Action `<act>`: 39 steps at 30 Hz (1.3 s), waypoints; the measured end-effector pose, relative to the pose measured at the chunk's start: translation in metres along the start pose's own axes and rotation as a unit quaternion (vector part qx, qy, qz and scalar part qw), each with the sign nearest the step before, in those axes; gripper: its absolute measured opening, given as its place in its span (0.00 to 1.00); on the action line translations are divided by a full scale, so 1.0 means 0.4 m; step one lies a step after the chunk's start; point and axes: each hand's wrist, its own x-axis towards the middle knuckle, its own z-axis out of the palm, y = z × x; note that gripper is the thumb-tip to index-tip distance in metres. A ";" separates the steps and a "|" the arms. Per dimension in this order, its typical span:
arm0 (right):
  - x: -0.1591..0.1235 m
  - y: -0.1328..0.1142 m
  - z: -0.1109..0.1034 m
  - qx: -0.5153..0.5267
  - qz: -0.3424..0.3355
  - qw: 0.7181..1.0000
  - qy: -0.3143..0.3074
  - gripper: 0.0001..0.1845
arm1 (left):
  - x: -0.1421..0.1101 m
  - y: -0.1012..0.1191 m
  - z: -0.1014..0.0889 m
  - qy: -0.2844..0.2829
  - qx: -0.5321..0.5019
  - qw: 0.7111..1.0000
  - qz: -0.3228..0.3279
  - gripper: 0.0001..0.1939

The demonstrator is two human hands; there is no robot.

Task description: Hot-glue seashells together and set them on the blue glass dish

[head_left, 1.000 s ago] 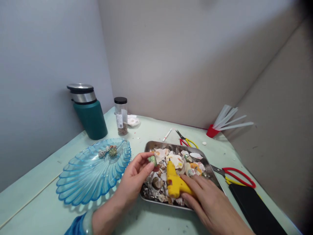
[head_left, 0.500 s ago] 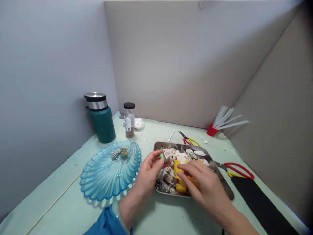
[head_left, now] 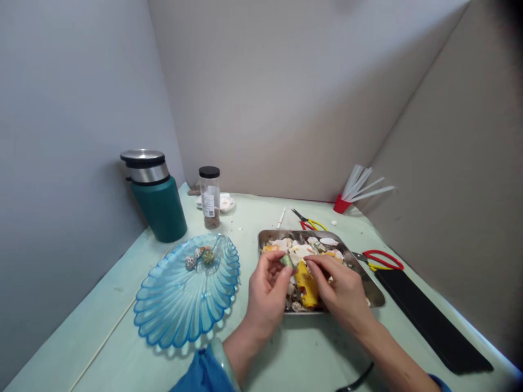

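My left hand (head_left: 267, 286) pinches a small green seashell (head_left: 287, 261) between thumb and fingers, just above the near-left part of a metal tray (head_left: 373, 286). My right hand (head_left: 339, 280) is to its right, fingertips drawn together close to the shell; whatever they pinch, if anything, is too small to make out. Under and between the hands, a yellow glue gun (head_left: 307, 286) lies on the seashells (head_left: 296, 306) that fill the tray. Part of it is hidden by my right hand.
On the left are a blue shell-shaped dish (head_left: 183, 310) holding several small shells, a green flask (head_left: 159, 209) and a black-lidded jar (head_left: 210, 198). Scissors (head_left: 384, 260), pliers-like cutters (head_left: 312, 222), a black slab (head_left: 433, 321) and a red cup (head_left: 342, 204) of translucent sticks are right and behind.
My right hand has moved off the glue gun's body, fingertips now pinched near the shell. My left hand has turned the green shell, hiding its pale opening. The view has shifted slightly.
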 end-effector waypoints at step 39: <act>0.090 0.007 -0.036 0.158 -0.121 0.974 -0.109 0.15 | -0.009 0.045 0.000 0.037 0.025 0.998 -0.050 0.13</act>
